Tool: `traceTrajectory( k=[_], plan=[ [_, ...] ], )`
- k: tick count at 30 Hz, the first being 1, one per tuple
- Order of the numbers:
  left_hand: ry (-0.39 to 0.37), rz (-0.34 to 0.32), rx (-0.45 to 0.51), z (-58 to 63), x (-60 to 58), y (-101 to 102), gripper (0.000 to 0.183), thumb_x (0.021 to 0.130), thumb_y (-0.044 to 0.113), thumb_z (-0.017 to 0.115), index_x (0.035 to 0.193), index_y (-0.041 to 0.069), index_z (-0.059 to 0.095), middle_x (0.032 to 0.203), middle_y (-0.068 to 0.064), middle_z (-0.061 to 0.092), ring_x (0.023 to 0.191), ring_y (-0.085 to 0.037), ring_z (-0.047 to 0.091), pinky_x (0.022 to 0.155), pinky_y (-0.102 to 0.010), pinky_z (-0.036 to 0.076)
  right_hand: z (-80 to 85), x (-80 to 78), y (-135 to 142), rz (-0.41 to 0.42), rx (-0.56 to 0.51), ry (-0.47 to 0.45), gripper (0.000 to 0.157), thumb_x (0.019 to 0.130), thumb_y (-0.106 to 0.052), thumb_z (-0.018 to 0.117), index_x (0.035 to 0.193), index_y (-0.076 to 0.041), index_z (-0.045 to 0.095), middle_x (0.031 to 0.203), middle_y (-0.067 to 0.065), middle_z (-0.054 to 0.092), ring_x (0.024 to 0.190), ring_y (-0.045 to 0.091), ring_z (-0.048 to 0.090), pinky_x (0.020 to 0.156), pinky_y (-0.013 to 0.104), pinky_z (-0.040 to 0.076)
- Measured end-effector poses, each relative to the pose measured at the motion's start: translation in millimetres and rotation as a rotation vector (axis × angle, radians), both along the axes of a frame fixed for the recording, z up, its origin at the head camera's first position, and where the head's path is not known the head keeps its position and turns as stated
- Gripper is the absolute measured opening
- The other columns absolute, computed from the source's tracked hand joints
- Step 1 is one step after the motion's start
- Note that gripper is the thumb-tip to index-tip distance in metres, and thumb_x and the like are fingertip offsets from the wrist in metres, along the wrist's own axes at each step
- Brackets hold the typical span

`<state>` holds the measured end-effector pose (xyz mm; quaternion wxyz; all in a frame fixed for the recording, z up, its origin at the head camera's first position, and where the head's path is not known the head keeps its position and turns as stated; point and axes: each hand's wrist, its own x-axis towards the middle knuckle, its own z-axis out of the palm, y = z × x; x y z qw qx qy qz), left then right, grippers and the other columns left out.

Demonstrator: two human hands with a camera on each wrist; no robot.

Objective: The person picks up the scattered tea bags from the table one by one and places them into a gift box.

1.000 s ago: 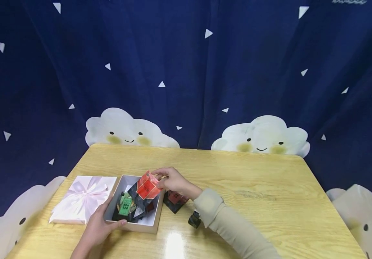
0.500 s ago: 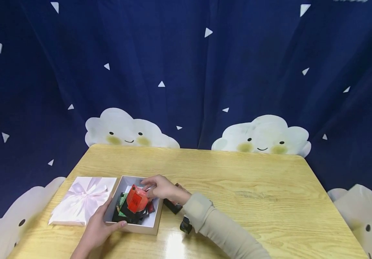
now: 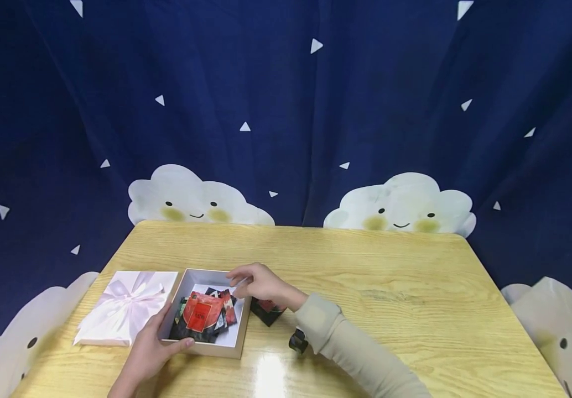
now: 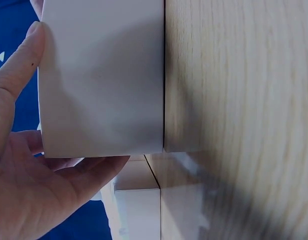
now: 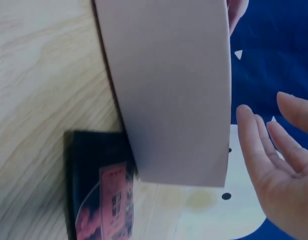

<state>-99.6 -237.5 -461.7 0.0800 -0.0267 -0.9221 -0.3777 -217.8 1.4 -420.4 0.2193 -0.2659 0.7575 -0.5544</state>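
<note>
My left hand (image 3: 151,348) grips the near left corner of a pale gift box (image 3: 216,350), its thumb on the front wall and its fingers along the left side. In the left wrist view the fingers (image 4: 94,177) bend around that box's corner. A red and black packet (image 3: 201,318) lies flat inside, over several dark packets or cards partly hidden beneath it. My right hand (image 3: 261,283) hovers over the box's right wall, holding nothing. In the right wrist view its fingers (image 5: 251,142) are relaxed and apart from the box (image 5: 169,100).
The white lid (image 3: 117,326) with a ribbon bow lies left of the box. Another black packet with a red label (image 3: 268,311) rests on the wooden table (image 3: 390,309) against the box's right side, partly under the right forearm. A blue curtain (image 3: 286,110) hangs behind.
The right hand lowered the red and black packet into the box, let it go, and drew back to the right. The left hand stayed on the box.
</note>
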Motion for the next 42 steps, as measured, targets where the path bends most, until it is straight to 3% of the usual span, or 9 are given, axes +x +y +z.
traceTrajectory(
  k=[7, 14, 19, 24, 27, 31, 35, 38, 42],
  plan=[
    [0.024, 0.002, 0.003, -0.7, 0.0, 0, 0.093, 0.064, 0.022, 0.083, 0.131, -0.016, 0.032, 0.126, -0.039, 0.039, 0.115, -0.053, 0.036, 0.093, -0.06, 0.031, -4.7, -8.2, 16, 0.05, -0.035, -0.04, 0.042, 0.078, 0.005, 0.063, 0.119, 0.004, 0.056, 0.098, 0.019, 0.062, 0.078, 0.013, 0.064, 0.07, 0.026, 0.053],
    [0.027, 0.003, 0.004, 0.3, -0.6, -1, 0.091, 0.064, 0.022, 0.082, 0.131, -0.017, 0.032, 0.125, -0.039, 0.04, 0.115, -0.053, 0.037, 0.093, -0.06, 0.031, -9.8, -13.5, 33, 0.072, -0.045, -0.057, 0.042, 0.079, 0.004, 0.066, 0.119, 0.008, 0.054, 0.088, 0.018, 0.062, 0.072, 0.02, 0.063, 0.07, 0.049, 0.052],
    [0.025, 0.0, 0.006, 0.4, -0.7, -1, 0.092, 0.064, 0.022, 0.082, 0.131, -0.017, 0.032, 0.126, -0.039, 0.039, 0.115, -0.053, 0.036, 0.093, -0.06, 0.031, -15.2, -17.0, 45, 0.034, 0.016, -0.009, 0.043, 0.076, -0.002, 0.07, 0.117, 0.005, 0.057, 0.079, 0.009, 0.06, 0.061, 0.013, 0.056, 0.061, 0.037, 0.052],
    [0.027, -0.001, 0.009, 0.8, -1.7, -1, 0.092, 0.065, 0.022, 0.082, 0.131, -0.017, 0.032, 0.127, -0.039, 0.038, 0.116, -0.053, 0.036, 0.094, -0.06, 0.031, -21.8, -20.8, 55, 0.006, 0.065, 0.05, 0.046, 0.073, -0.003, 0.073, 0.115, 0.005, 0.058, 0.085, 0.02, 0.059, 0.06, 0.01, 0.05, 0.055, 0.021, 0.045],
    [0.031, -0.003, 0.01, 1.2, -1.9, -2, 0.092, 0.064, 0.022, 0.082, 0.131, -0.017, 0.032, 0.127, -0.039, 0.038, 0.115, -0.053, 0.036, 0.093, -0.06, 0.031, -28.3, -24.7, 61, 0.004, 0.089, 0.091, 0.048, 0.072, -0.004, 0.075, 0.116, 0.007, 0.057, 0.089, 0.025, 0.057, 0.062, 0.01, 0.048, 0.054, 0.02, 0.042],
    [0.028, -0.004, 0.013, 1.3, -1.7, -1, 0.093, 0.064, 0.022, 0.083, 0.131, -0.017, 0.032, 0.127, -0.039, 0.038, 0.116, -0.053, 0.035, 0.094, -0.06, 0.03, -38.5, -30.2, 68, -0.028, 0.147, 0.151, 0.05, 0.071, -0.005, 0.076, 0.117, 0.004, 0.057, 0.095, 0.021, 0.057, 0.071, 0.017, 0.051, 0.061, 0.023, 0.044],
    [0.026, -0.004, 0.015, 0.5, -1.6, 0, 0.093, 0.064, 0.022, 0.083, 0.131, -0.016, 0.032, 0.128, -0.039, 0.038, 0.116, -0.053, 0.035, 0.094, -0.06, 0.03, -48.4, -34.1, 72, -0.055, 0.201, 0.202, 0.056, 0.069, -0.005, 0.077, 0.12, 0.004, 0.055, 0.108, 0.019, 0.057, 0.094, 0.031, 0.055, 0.081, 0.035, 0.048],
    [0.03, -0.007, 0.013, -0.6, -1.4, 0, 0.093, 0.064, 0.022, 0.083, 0.131, -0.016, 0.032, 0.127, -0.038, 0.038, 0.116, -0.053, 0.036, 0.094, -0.06, 0.031, -52.6, -35.6, 75, -0.047, 0.224, 0.203, 0.063, 0.067, -0.003, 0.077, 0.125, 0.004, 0.051, 0.12, 0.019, 0.055, 0.111, 0.036, 0.049, 0.094, 0.045, 0.041],
    [0.033, -0.009, 0.008, -1.2, -0.7, 0, 0.093, 0.064, 0.023, 0.083, 0.132, -0.016, 0.032, 0.127, -0.038, 0.039, 0.116, -0.052, 0.036, 0.093, -0.06, 0.031, -57.5, -37.9, 78, -0.019, 0.286, 0.204, 0.074, 0.065, -0.006, 0.079, 0.131, 0.0, 0.046, 0.128, 0.015, 0.051, 0.123, 0.033, 0.039, 0.103, 0.048, 0.028]
  ],
)
